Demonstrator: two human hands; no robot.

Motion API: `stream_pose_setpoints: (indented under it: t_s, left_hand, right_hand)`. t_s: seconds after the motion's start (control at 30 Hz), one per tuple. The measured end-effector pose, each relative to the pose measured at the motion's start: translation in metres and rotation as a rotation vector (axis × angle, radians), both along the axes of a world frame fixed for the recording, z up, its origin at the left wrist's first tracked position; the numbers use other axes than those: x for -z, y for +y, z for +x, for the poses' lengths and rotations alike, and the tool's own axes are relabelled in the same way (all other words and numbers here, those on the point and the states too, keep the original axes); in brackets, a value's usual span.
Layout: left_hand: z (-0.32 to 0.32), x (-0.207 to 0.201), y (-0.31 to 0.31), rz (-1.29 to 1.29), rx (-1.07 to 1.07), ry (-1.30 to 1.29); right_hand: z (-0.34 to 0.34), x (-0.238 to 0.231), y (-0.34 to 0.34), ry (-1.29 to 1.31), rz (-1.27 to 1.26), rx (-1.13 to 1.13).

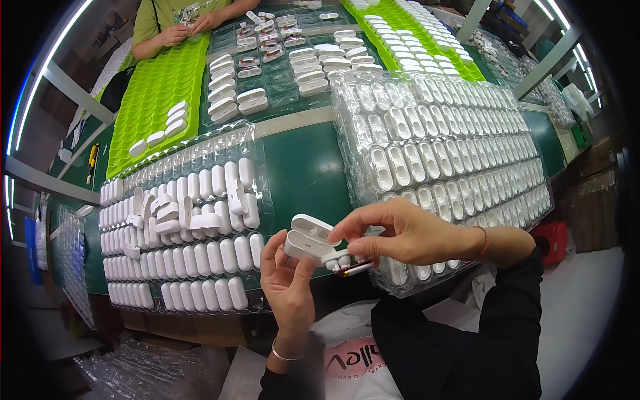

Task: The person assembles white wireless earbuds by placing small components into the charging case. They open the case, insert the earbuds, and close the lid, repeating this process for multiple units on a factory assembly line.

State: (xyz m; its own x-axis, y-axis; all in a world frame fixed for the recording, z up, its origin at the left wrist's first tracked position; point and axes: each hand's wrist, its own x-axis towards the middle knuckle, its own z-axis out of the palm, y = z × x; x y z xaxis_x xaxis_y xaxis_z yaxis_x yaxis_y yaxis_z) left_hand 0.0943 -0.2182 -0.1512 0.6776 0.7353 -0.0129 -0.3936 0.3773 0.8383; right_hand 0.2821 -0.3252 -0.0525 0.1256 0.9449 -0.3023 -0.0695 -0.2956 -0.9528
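My left hand (288,283) grips a white earbud charging case (308,237), its lid swung up, the fingers and thumb closed around its sides. Pinched in my right hand (393,230) is a white inner insert (338,259) with a dark and reddish part along its underside. The insert touches or nearly touches the case's right end; I cannot tell which. To the left lies a clear tray of closed white cases (220,257), with several loose white pieces (175,217) on top. To the right, a clear blister tray (360,133) holds rows of open white shells (460,160), partly under my right forearm.
Two bright green trays (143,87) with white cases stand farther back. Between them, open cases (310,70) and small assemblies (270,47) rest in clear trays. A co-worker's hands (187,30) are at the far left. A red bin (550,241) stands at the right.
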Motion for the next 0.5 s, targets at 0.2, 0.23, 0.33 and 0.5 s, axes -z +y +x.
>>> stream_pose_setpoints:
  t_s: [0.2, 0.23, 0.33, 0.5]
  left_hand:
    - [0.011, -0.006, -0.007, 0.039, -0.098, -0.064]
    - [0.013, -0.005, -0.009, 0.076, -0.104, -0.06]
    - [0.018, -0.008, -0.011, 0.17, -0.125, -0.035]
    - [0.022, -0.009, -0.011, 0.238, -0.09, -0.008]
  right_hand:
    - [-0.016, 0.011, -0.004, -0.367, 0.175, 0.047]
    - [-0.016, 0.013, -0.004, -0.492, 0.232, 0.03]
    - [-0.018, 0.011, -0.001, -0.597, 0.276, -0.006]
    - [-0.012, 0.009, 0.012, -0.7, 0.222, -0.088]
